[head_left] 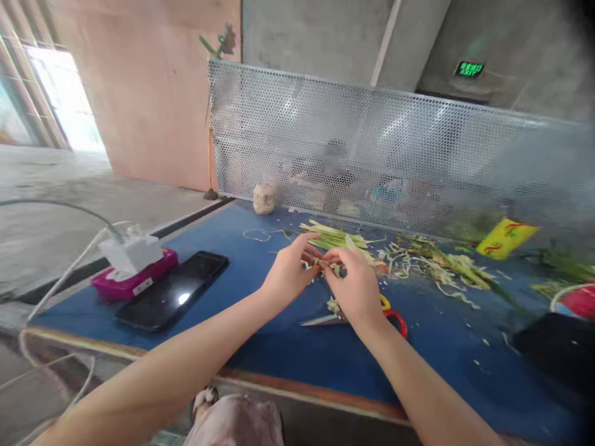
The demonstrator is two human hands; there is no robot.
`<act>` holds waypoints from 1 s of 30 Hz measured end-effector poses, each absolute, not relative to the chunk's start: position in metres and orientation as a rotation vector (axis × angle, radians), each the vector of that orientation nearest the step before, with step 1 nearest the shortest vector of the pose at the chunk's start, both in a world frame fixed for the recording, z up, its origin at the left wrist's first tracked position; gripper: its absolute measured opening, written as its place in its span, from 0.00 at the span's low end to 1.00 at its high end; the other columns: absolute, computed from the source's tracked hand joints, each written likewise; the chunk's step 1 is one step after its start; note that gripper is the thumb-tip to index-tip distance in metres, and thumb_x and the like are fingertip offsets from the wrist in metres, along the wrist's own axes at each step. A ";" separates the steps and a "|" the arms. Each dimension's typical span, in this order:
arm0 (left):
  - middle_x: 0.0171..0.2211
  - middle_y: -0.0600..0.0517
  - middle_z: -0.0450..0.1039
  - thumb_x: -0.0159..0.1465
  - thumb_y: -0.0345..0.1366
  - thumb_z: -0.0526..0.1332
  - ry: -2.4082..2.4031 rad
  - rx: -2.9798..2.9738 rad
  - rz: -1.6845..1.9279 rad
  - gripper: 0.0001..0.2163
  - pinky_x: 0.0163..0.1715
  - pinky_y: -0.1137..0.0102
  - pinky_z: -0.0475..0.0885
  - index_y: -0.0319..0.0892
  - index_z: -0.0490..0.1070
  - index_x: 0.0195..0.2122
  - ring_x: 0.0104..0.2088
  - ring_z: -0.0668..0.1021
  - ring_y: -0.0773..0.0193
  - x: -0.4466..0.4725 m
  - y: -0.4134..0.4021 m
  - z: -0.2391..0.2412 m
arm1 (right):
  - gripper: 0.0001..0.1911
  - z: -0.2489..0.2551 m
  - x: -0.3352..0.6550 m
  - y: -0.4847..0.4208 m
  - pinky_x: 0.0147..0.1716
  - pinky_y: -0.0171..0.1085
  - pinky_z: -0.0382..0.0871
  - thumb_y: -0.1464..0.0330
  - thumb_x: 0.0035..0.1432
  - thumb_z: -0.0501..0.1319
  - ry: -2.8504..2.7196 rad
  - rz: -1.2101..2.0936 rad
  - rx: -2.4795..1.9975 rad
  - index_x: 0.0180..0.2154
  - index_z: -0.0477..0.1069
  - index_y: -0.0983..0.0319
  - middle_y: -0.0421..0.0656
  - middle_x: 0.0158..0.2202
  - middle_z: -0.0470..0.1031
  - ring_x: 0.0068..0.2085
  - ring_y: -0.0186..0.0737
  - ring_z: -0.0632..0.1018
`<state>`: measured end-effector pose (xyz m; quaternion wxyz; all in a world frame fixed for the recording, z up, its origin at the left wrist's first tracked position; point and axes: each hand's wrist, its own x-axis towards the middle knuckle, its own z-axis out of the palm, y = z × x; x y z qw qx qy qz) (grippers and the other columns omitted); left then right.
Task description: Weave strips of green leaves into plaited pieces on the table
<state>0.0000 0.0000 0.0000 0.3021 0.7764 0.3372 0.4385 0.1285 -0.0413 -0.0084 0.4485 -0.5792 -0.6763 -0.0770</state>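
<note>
Left hand (292, 263) and right hand (357, 282): pinched narrow on a small pale-green plant piece (318, 261), above the table (279, 350), just nearer than the cut stalks (334, 236). Scissors (398, 323): beneath the right hand, blade (321, 321) leftward. Possible mishaps: dropping the piece among scraps (458, 267), from a loose pinch; nicking the right hand, from lowering onto the blade.

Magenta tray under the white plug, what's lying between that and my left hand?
A black phone lies between the magenta tray and your left hand, with blue tabletop after it; the head view shows this.
</note>
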 end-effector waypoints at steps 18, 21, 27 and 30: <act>0.31 0.53 0.72 0.50 0.25 0.58 0.878 2.052 1.232 0.24 0.23 0.76 0.70 0.43 0.59 0.50 0.28 0.73 0.69 0.000 -0.001 0.000 | 0.10 -0.011 0.130 -0.037 0.26 0.35 0.72 0.74 0.50 0.56 -1.620 0.096 -1.209 0.37 0.68 0.61 0.41 0.27 0.66 0.29 0.36 0.72; 0.31 0.52 0.72 0.50 0.24 0.58 0.853 2.046 1.211 0.24 0.19 0.79 0.69 0.42 0.60 0.49 0.29 0.73 0.68 0.001 -0.003 0.000 | 0.11 -0.011 0.131 -0.035 0.27 0.35 0.71 0.74 0.49 0.56 -1.606 0.128 -1.232 0.37 0.67 0.61 0.40 0.26 0.66 0.29 0.36 0.71; 0.32 0.50 0.69 0.50 0.28 0.60 0.768 1.836 1.205 0.24 0.07 0.83 0.62 0.41 0.59 0.50 0.30 0.73 0.65 0.001 -0.001 0.003 | 0.15 -0.011 0.142 -0.028 0.21 0.34 0.69 0.62 0.49 0.59 -1.469 0.328 -1.195 0.40 0.66 0.60 0.46 0.42 0.66 0.28 0.33 0.71; 0.31 0.50 0.68 0.49 0.29 0.62 0.703 1.687 1.178 0.26 0.07 0.80 0.65 0.39 0.58 0.50 0.26 0.71 0.67 0.001 0.002 0.004 | 0.15 -0.010 0.147 -0.025 0.18 0.34 0.67 0.58 0.52 0.55 -1.447 0.540 -1.221 0.38 0.67 0.60 0.45 0.36 0.68 0.28 0.36 0.71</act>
